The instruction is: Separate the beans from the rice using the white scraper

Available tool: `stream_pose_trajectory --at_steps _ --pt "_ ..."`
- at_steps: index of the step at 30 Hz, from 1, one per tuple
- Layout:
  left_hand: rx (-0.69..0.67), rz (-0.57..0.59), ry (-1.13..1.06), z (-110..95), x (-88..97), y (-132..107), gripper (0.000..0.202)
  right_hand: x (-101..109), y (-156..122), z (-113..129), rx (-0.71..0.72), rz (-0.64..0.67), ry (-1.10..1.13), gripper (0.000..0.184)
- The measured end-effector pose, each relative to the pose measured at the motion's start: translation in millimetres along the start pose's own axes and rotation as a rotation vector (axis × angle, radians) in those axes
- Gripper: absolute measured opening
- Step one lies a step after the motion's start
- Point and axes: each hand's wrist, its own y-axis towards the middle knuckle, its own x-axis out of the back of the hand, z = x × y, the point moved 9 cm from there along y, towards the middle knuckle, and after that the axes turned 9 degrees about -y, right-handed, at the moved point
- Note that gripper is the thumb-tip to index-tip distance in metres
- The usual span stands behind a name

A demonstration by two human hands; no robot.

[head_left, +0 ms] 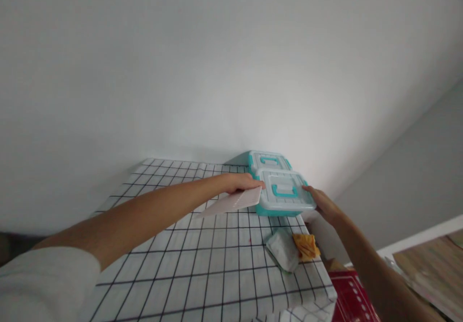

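Left hand (238,183): extended from the near left across the checked tablecloth (202,274), reaching the left edge of the nearer teal-and-white storage box (284,194). Fingers curled together, thumb on the box's left rim, pinching a pale sheet of paper (233,202) that slants down and left from the hand, just above the cloth.

Nearer storage box: at the far right of the table, lid on, teal handle lying flat on top. Held between the 2 hands. Directly behind it, against the white wall (217,61), a 2nd storage box (269,160) of the same kind, lid also on, touching or just beside the 1st.

Near the right table edge, in front of the boxes: a white cloth bundle (282,250) and an orange crumpled item (306,246), lying side by side and touching.

Right hand (323,204): against the right side of the nearer box, fingers pressed together along its rim, fingertips on the lid edge.

Below right: a red patterned object (350,298), partly hidden by the right forearm.
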Motion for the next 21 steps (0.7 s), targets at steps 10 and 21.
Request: stream_pose_trajectory --at_steps 10,21 --pt "0.043 0.007 -0.054 12 5.3 36 0.036 -3 47 -19 -0.004 0.093 -0.04 0.048" --pt "0.091 -0.087 0.1 -5 20.1 -16 0.055 41 6 0 0.058 -0.193 -0.195 0.051"
